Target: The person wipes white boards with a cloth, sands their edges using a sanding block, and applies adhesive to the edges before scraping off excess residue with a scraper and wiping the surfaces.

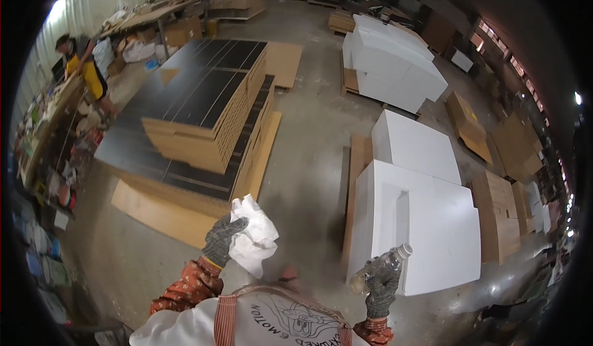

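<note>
My left hand (221,240), in a dark grey knit glove, is closed on a crumpled white cloth (254,238), which hangs loosely to the right of the fingers. A clear bottle (390,262) with a pale cap lies tilted in my right hand (381,290), gloved the same way, its fingers wrapped round it. What is in the bottle is too dim to make out. Past the bottle stands a stack of white panels (426,222), while the cloth is near the corner of a stack of black-faced boards (185,111).
More white panels (395,62) stand on a pallet farther back. Brown cardboard boxes (497,216) line the right side. At the far left a person in yellow and black (91,71) stands by a cluttered bench (52,120). A concrete aisle (309,154) runs between the stacks.
</note>
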The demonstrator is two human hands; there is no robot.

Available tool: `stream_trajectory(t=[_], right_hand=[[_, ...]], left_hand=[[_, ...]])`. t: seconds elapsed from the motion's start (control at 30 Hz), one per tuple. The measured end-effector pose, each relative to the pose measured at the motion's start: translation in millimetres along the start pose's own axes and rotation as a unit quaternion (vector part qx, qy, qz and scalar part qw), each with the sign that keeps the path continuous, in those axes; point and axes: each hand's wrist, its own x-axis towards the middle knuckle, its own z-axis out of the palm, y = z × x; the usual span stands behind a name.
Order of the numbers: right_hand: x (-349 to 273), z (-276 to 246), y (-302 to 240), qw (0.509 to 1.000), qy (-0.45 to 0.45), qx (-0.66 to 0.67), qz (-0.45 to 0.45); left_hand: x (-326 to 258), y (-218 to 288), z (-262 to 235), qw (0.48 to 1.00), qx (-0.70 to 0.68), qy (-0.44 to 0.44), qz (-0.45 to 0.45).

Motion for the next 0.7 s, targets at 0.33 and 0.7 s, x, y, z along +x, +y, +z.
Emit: stream_trajectory(t=[0.33, 0.7], right_hand=[[241, 162, 18, 0.838, -0.44, -0.272, -0.176], [498, 258, 19, 0.924, -0.352, -0.147, -0.004]], left_hand=[[185, 25, 82, 0.987, 0.151, 0.009, 0.045], [483, 36, 182, 0.989, 0.032, -0.135, -0.049]])
